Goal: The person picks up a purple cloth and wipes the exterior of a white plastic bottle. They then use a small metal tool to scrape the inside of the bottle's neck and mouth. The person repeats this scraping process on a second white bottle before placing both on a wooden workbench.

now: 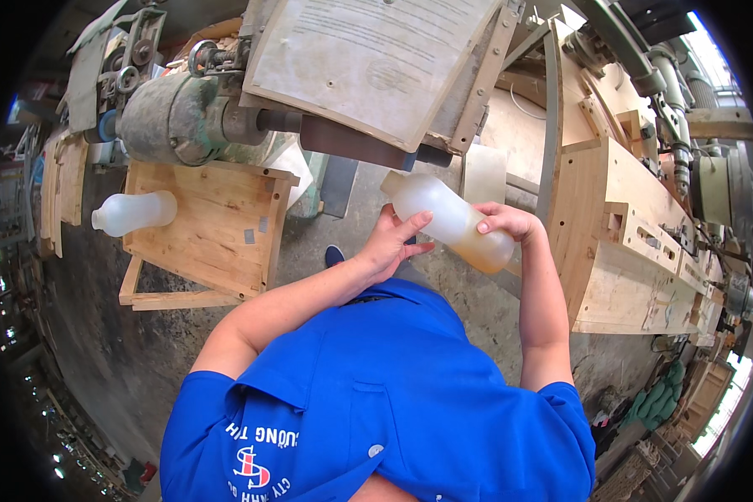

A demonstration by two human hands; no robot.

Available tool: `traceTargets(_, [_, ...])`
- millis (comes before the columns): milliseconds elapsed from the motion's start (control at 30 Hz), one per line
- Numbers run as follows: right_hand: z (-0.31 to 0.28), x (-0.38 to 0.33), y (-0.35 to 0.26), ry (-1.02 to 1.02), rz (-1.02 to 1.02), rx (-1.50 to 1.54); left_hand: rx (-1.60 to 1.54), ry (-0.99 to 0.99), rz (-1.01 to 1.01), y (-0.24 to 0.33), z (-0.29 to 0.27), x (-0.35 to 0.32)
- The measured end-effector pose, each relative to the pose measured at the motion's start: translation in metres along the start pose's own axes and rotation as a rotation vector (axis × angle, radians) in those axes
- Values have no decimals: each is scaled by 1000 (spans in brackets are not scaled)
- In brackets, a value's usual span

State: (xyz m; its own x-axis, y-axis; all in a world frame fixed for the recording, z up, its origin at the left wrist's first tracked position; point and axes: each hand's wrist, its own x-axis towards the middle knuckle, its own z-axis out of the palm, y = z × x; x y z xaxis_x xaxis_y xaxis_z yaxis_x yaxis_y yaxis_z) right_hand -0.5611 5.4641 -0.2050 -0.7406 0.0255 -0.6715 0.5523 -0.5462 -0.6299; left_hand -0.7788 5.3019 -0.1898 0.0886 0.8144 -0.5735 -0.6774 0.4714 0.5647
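I hold a frosted, whitish bottle (443,213) tilted in front of my waist, its narrow neck to the upper left and its yellowish-tinted base to the lower right. My left hand (396,238) supports it near the neck, thumb on its side and the other fingers partly beneath it. Around the wide base end, my right hand (506,222) grips with the thumb on top. A second frosted bottle (138,211) of like shape lies on the wooden table (213,222) to my left.
Ahead stands a machine with a grey motor (171,117), a dark brown roller (351,144) and a slanted, plastic-covered printed sheet (360,63). A wooden bench (602,243) with metal fittings stands close on my right. Green sacks (657,397) lie farther right.
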Motion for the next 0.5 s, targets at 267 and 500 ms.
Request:
traceTargets(267, [-2,0,-4,-5,-16,-47,-26,1,6,-1,0,2])
traceTargets(500, [-2,1,-3,5,-29,-56,-31,-1,9,-1,1,3])
